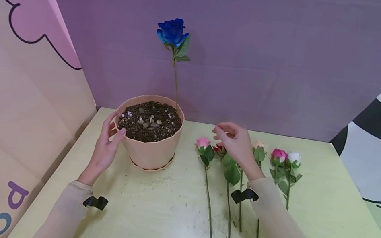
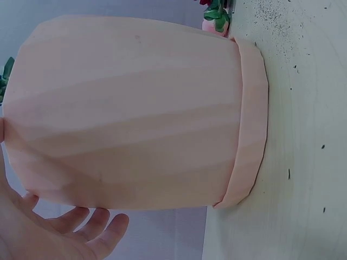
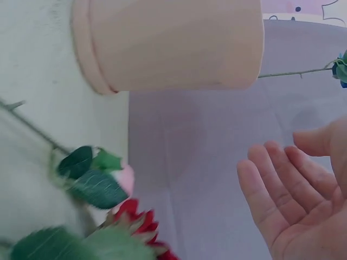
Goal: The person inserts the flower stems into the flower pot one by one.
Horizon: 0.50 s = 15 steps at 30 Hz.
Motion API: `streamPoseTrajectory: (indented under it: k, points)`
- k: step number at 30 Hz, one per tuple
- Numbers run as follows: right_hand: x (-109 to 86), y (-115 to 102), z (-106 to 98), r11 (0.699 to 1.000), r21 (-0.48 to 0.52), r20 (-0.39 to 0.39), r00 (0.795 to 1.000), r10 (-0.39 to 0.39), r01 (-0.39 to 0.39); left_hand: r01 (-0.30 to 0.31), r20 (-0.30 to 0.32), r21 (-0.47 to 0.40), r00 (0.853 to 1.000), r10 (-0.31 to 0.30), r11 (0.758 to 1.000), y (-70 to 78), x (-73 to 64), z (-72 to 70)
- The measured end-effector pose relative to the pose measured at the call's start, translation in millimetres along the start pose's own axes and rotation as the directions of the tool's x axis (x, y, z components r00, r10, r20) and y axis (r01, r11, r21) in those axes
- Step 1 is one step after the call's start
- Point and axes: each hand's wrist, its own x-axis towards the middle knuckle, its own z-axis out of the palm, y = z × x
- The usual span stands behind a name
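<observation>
My left hand (image 1: 106,150) holds the left side of a pale peach flowerpot (image 1: 150,154), thumb at the front rim and fingers along the outer wall. In the left wrist view its fingers (image 2: 111,230) lie against the pot's side. Dark soil with pebbles (image 1: 149,123) fills the pot, and a blue rose (image 1: 172,33) stands upright at its back right edge. My right hand (image 1: 236,141), holding nothing, hovers over the loose roses with loosely bent fingers. Beneath and beside it lie a pink rose (image 1: 203,143) and a red rose (image 3: 135,219), partly hidden by the hand in the head view.
On the pale table (image 1: 161,220), a peach rose (image 1: 258,145), a magenta rose (image 1: 279,155) and a white rose (image 1: 294,158) lie farther right, stems toward me. Soil crumbs are scattered before the pot. A purple backdrop (image 1: 257,63) rises behind the table.
</observation>
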Motion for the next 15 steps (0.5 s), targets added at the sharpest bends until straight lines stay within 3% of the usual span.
streamPoseTrajectory:
  k: [9,15]
  points:
    - [-37.3,30.1,-16.1,0.996,-0.028,0.084,0.992,0.089,-0.087,-0.004,-0.003,-0.009,1.000,0.004,1.000,1.1,0.5,0.5]
    - [-58.6,46.3,-23.1,0.973,-0.060,0.147,0.962,0.230,-0.223,-0.003,-0.009,-0.003,1.000,0.003,1.000,1.0,-0.1,0.8]
